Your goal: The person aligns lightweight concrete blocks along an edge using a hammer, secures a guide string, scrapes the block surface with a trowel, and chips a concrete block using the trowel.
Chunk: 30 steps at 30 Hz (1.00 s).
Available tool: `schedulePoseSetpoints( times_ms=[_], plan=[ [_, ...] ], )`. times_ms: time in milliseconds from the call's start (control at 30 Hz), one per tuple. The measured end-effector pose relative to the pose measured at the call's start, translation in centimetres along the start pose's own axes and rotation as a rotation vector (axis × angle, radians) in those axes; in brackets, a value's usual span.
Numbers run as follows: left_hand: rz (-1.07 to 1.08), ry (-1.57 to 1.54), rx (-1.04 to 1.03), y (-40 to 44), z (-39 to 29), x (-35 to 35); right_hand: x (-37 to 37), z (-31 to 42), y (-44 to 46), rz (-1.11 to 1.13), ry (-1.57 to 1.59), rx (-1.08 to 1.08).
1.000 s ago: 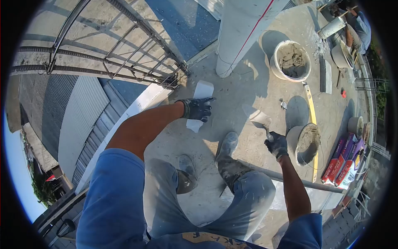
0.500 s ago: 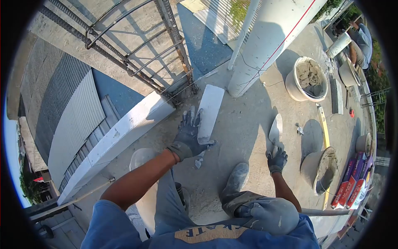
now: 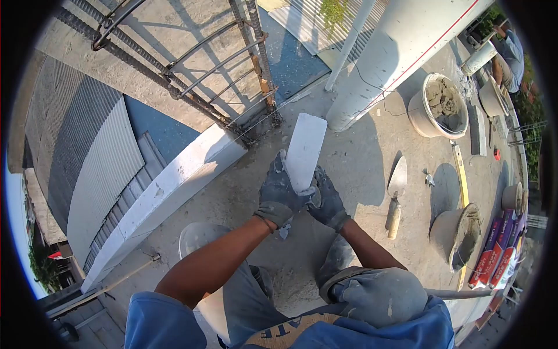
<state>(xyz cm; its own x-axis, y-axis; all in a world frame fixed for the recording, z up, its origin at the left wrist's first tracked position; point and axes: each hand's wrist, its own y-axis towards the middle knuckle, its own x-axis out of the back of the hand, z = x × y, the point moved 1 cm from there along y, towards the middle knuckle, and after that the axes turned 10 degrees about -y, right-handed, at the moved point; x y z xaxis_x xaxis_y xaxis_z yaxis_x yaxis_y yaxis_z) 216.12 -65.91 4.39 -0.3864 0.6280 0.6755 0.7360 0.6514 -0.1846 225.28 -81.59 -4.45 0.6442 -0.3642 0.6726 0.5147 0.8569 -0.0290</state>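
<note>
A white lightweight concrete block stands out between my hands, its far end pointing toward the pillar. My left hand, in a grey mortar-smeared glove, is wrapped round the near left side of the block. On its near right corner is my gloved right hand, gripping too, with some fingertips hidden. A trowel with a wooden handle lies on the concrete floor to the right, apart from both hands. To the left runs a low wall of white blocks, meeting the rebar cage.
A round white pillar rises ahead. At right are a bucket of mortar, a yellow spirit level, a tilted bucket and purple-red bags. Another person works at the far right.
My right hand has left the trowel on the floor and moved left onto the block. The block's near end has shifted right, with my left hand still on it.
</note>
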Motion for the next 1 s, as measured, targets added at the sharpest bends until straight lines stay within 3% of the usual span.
schedulePoseSetpoints(
  times_ms=[67, 133, 367, 600, 667, 733, 800, 967, 1000],
  plan=[
    [0.004, -0.130, 0.014, 0.5, 0.4, -0.3, -2.2, 0.7, 1.4, 0.015, -0.003, 0.100],
    [-0.031, 0.010, -0.187, 1.2, 2.3, 0.3, -3.9, 1.6, 1.8, -0.032, -0.185, 0.206],
    [-0.105, 0.029, -0.286, 3.9, 2.2, 2.7, -5.2, 3.6, 5.6, -0.172, -0.051, 0.162],
    [0.034, 0.084, -0.310, 8.1, -0.3, 2.8, -3.7, 2.4, 8.4, -0.188, 0.063, 0.035],
    [0.057, 0.094, -0.262, 8.8, 0.5, 1.6, -4.1, 0.7, 8.1, -0.212, -0.002, 0.105],
    [-0.013, 0.198, -0.396, 9.5, 1.1, 1.5, -2.8, 0.7, 8.4, -0.165, -0.057, 0.157],
    [0.010, 0.166, -0.347, 9.2, 0.7, 1.8, -2.2, 0.5, 8.2, -0.122, -0.108, 0.203],
    [0.045, 0.117, -0.191, 6.2, -2.7, 1.8, -1.5, 0.6, 6.4, 0.019, 0.268, 0.005],
    [-0.029, 0.067, -0.134, 4.7, -4.1, 1.9, -1.0, 0.9, 5.9, 0.015, 0.276, 0.000]
  ],
)
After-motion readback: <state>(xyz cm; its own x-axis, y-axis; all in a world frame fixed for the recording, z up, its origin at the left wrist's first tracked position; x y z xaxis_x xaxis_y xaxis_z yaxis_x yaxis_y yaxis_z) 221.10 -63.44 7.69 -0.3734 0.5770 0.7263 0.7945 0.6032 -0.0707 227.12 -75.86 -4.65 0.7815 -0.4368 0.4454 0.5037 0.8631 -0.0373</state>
